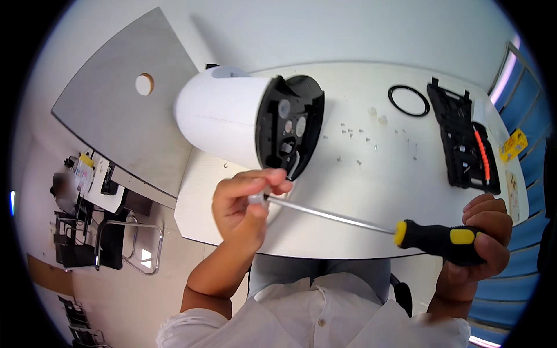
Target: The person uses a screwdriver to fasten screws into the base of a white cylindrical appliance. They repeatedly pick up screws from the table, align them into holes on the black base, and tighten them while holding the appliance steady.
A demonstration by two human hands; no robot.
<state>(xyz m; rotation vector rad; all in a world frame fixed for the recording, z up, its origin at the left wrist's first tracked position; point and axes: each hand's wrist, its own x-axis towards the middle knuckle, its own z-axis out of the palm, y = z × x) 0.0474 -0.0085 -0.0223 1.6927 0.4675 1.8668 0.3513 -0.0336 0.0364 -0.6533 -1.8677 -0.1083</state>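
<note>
My right hand point(488, 235) is closed round the black and yellow handle of a screwdriver point(342, 222). Its long metal shaft points left, and the tip meets a small whitish-grey piece point(257, 199) pinched in the fingers of my left hand point(241, 206). What kind of piece this is, I cannot make out. Just beyond my left hand, a white rounded appliance point(220, 113) lies on its side. Its black underside point(290, 124) faces right, showing round recesses and fittings. Several small screws point(350, 131) are scattered on the white table point(354, 191), to the right of the appliance.
A black ring point(408, 86) lies at the back right, beside an open black tool case point(452, 130) holding an orange-red tool point(482, 156). Near the right edge sits a yellow box point(513, 145). A grey panel point(127, 98) rises at left; beyond it are chairs point(129, 246) and a person point(64, 191).
</note>
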